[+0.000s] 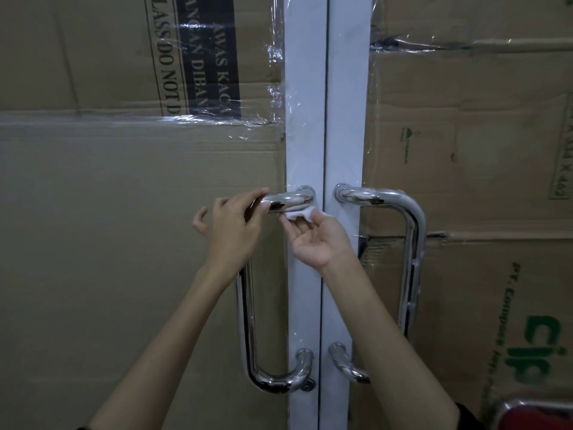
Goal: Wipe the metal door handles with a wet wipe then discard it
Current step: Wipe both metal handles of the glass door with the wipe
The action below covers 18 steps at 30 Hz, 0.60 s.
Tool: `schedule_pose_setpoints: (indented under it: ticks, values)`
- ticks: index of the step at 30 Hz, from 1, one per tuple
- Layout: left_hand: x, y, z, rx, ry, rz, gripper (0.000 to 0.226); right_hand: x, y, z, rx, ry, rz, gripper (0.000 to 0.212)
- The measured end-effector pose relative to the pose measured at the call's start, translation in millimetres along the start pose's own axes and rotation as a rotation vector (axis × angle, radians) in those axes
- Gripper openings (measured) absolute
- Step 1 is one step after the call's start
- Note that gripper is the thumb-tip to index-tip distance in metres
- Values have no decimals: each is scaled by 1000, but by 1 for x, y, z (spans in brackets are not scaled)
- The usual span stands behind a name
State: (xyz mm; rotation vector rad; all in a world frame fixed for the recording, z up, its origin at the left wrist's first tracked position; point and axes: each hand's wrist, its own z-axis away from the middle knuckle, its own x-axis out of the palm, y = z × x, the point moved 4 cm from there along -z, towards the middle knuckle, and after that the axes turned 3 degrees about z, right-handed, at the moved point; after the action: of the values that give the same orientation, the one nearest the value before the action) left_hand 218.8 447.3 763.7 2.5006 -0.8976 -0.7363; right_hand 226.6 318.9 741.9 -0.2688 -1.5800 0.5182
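Free room: gap btwn left handle [248, 321] vertical bar and cardboard [124, 243] behind it, lower centre of frame, open from below the left hand [231, 231] down to the bottom bend. Right handle [412, 274], centre right: top bar and upper vertical bar unobstructed; lower end partly hidden by right forearm [381, 330]. Obstacles: left hand closed over left handle's top bend; right hand [316, 240] w/ wipe [297, 214] under the top bar, beside the mount on the white door frame [305, 119]
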Motion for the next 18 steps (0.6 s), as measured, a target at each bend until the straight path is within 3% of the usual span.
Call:
schedule_pose_setpoints:
  ticks: [3, 6, 11, 16, 18]
  values:
    - [5, 5, 5, 43, 30, -104, 29, -3, 10, 5, 50, -101, 173, 29]
    - [10, 11, 8, 107, 27, -180, 32, -15, -11, 11, -62, -93, 350, 26]
    - [20, 43, 13, 352, 20, -149, 30, -21, -80, 37, -530, -50, 764, 25]
    - [38, 80, 9, 468, -148, -136, 31, -24, -165, 69, -1123, 246, 1230, 38]
    - [54, 89, 1, 476, -257, -149, 35, -32, -175, 64, -1156, 342, 1562, 41]
